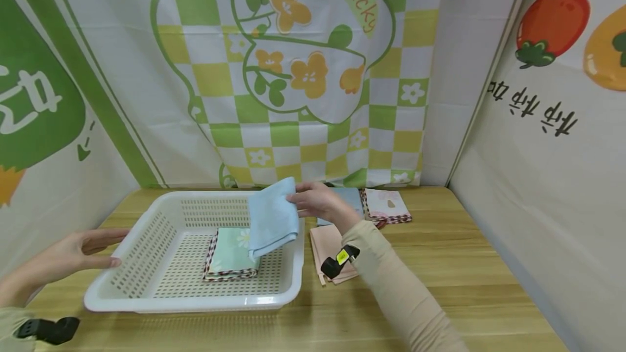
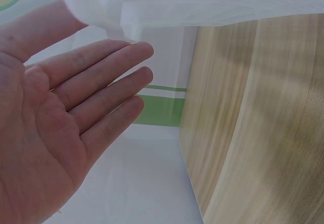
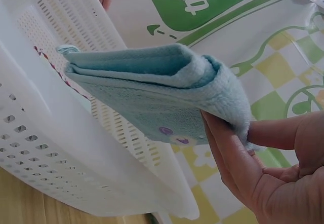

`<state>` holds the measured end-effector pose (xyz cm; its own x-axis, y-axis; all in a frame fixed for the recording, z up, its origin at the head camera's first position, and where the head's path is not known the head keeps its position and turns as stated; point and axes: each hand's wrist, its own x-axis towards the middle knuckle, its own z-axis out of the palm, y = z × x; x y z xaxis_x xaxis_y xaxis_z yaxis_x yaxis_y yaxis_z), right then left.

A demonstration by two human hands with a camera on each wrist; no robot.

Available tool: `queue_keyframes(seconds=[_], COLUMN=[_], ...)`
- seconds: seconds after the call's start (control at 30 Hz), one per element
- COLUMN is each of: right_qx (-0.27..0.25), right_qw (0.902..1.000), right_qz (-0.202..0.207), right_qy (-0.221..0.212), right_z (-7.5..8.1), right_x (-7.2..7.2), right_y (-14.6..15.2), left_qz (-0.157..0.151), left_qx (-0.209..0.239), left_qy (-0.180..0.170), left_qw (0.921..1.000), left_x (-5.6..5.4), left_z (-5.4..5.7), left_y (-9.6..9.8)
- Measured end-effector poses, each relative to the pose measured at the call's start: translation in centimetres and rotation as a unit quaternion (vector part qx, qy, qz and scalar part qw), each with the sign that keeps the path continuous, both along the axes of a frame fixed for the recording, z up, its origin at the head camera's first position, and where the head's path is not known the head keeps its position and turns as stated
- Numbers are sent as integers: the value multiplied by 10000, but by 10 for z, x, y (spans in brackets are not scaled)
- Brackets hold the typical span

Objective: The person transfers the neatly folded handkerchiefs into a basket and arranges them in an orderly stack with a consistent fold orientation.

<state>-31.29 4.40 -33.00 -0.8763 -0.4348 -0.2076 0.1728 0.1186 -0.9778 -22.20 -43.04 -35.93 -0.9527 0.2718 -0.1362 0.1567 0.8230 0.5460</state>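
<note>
My right hand (image 1: 320, 200) pinches a folded light-blue towel (image 1: 274, 217) by its right side, holding it over the right wall of a white plastic basket (image 1: 195, 303). In the right wrist view the towel (image 3: 147, 97) hangs in several folded layers, thumb on one face and fingers on the other. My left hand (image 1: 73, 254) lies at the basket's left rim with its fingers straight; in the left wrist view the palm of the left hand (image 2: 61, 112) shows, fingers extended beside the basket wall. Inside the basket lies a folded green towel (image 1: 230, 254) with a checked edge and a white flower.
Right of the basket, a folded pink towel (image 1: 325, 240) lies on the wooden table (image 1: 430, 276), partly behind my right wrist. Beyond it are a blue-grey folded towel (image 1: 349, 200) and a white one with a checked edge (image 1: 388, 205). Printed cloth walls (image 1: 308, 151) enclose the table.
</note>
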Motion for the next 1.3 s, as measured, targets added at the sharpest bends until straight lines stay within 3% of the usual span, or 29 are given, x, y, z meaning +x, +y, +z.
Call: queue_keyframes(seconds=[0.23, 0.43, 1.3], right_qx=[-50, 20, -174], right_qw=[9999, 9994, 9988], right_qz=[-39, -127, 2], right_qy=[-131, -308, -448], right_z=[-2, -5, -16], right_x=[0, 0, -3], right_y=[-6, -13, -41], left_qz=[-77, 70, 184], left_qx=[157, 9, -28], left_qy=[66, -34, -167], left_qw=[9998, 10000, 9997], left_x=[0, 1, 1], left_z=[1, 1, 2], left_y=[0, 2, 3])
